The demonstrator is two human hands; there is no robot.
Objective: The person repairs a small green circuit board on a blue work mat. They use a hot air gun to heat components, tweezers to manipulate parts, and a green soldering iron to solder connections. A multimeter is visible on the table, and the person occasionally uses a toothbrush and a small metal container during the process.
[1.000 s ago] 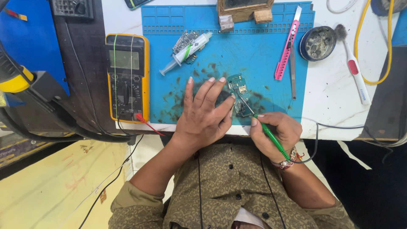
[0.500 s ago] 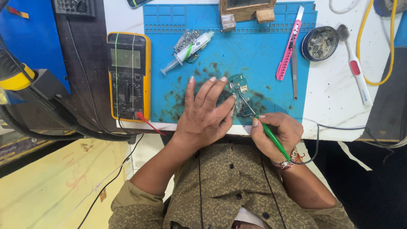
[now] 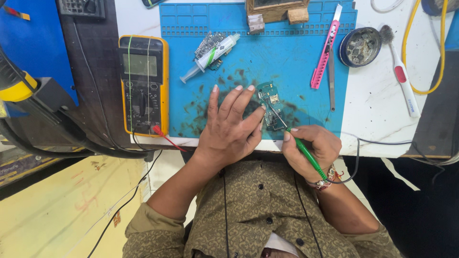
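Observation:
A small green circuit board point(image 3: 270, 102) lies on the blue work mat point(image 3: 287, 57) near the table's front edge. My left hand point(image 3: 229, 126) rests flat on the mat, fingers spread, its fingertips against the board's left side. My right hand point(image 3: 313, 148) grips a green-handled probe point(image 3: 306, 153) like a pen; its thin metal tip touches the lower part of the board.
A yellow multimeter point(image 3: 143, 83) with a red lead sits left of the mat. On the mat are a syringe point(image 3: 210, 57), a pink tool point(image 3: 325, 50), tweezers point(image 3: 331, 81) and a wooden block point(image 3: 276, 9). A round tin point(image 3: 359, 46), a brush point(image 3: 400, 71) and a yellow cable point(image 3: 442, 52) lie at right.
Both hands keep their hold and position at the board. Only the view shifts slightly.

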